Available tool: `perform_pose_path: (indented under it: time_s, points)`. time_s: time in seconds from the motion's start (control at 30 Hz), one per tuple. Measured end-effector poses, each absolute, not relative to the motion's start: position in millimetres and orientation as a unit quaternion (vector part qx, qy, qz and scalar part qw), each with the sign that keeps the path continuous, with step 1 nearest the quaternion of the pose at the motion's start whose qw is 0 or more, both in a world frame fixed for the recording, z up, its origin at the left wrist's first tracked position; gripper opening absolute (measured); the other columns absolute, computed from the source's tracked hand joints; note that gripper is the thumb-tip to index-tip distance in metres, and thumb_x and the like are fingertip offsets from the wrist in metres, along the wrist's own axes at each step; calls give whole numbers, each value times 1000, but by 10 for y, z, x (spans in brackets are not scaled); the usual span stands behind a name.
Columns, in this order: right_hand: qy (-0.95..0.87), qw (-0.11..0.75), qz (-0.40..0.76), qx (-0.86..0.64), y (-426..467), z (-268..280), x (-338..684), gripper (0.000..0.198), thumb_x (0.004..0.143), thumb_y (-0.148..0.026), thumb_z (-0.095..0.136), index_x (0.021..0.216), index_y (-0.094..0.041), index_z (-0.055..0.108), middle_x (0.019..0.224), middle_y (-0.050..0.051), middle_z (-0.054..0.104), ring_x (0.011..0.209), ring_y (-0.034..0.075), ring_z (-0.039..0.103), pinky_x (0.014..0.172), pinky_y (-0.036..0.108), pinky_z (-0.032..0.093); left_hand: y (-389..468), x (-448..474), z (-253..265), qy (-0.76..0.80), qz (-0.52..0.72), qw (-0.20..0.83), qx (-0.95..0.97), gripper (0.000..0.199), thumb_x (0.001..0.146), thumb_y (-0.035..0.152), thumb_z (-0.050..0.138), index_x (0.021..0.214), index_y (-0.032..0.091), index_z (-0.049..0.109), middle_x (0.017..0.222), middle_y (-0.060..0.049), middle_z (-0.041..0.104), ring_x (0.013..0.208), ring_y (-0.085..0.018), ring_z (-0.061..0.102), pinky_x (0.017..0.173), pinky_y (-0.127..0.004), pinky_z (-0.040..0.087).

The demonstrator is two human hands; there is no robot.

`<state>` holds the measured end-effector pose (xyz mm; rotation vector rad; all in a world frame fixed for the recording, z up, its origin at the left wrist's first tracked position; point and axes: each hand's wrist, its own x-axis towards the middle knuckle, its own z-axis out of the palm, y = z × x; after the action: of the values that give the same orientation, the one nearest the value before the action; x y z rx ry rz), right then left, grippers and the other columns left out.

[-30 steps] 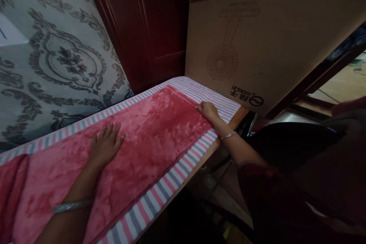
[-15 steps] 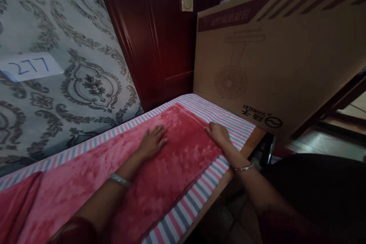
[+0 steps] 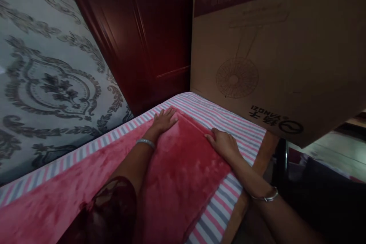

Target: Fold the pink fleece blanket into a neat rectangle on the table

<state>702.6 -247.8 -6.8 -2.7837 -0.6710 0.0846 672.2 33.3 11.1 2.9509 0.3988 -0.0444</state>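
A patterned wall [image 3: 57,84] and a dark red door [image 3: 160,34] flanked the striped sheet [image 3: 243,124] before you, with a carton [image 3: 286,61] bearing a fan drawing at its far end. On the sheet, stretched along the wall side, lay the red plush cloth [image 3: 185,164]. Your hands rested on it, apart: your left hand [image 3: 163,122] flat near the far corner, fingers slightly spread; your right hand [image 3: 225,145] at the end edge, fingers bent, though whether they gripped could not be told. You wore a left bangle [image 3: 146,142] and a right bangle [image 3: 267,197].
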Motion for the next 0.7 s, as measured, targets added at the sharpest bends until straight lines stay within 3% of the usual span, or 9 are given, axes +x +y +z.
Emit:
perform_pose_path:
  time_s: [0.3,0.43,0.57,0.7]
  points:
    - [-229,118,23,-966,-2474,-87,7038,38,100,-52,42,110,-23,64,99,11,75,97,27,70,71,30,41,353,6768,38,139,-4,85,987,72,96,63,27,160,32,21,169,-1,13,154,-38,11,120,-66,11]
    - [-237,112,21,-965,-2488,-80,7029,38,100,-51,42,111,-23,65,102,11,75,98,27,69,72,30,43,246,6637,241,183,-34,101,977,72,97,60,27,160,25,21,170,-7,8,155,-39,4,120,-65,6]
    - [-240,113,19,-964,-2513,-81,7027,42,100,-52,41,113,-21,66,105,13,74,100,28,69,73,31,44,47,6101,369,190,18,75,979,70,98,58,32,159,23,26,169,-12,10,155,-38,3,120,-64,5]
    - [-245,125,25,-961,-2537,-133,7060,47,98,-56,41,114,-20,68,108,15,74,102,29,68,75,32,46,-265,5091,337,134,-13,103,986,67,96,57,43,156,27,35,167,-11,19,154,-39,11,120,-64,7]
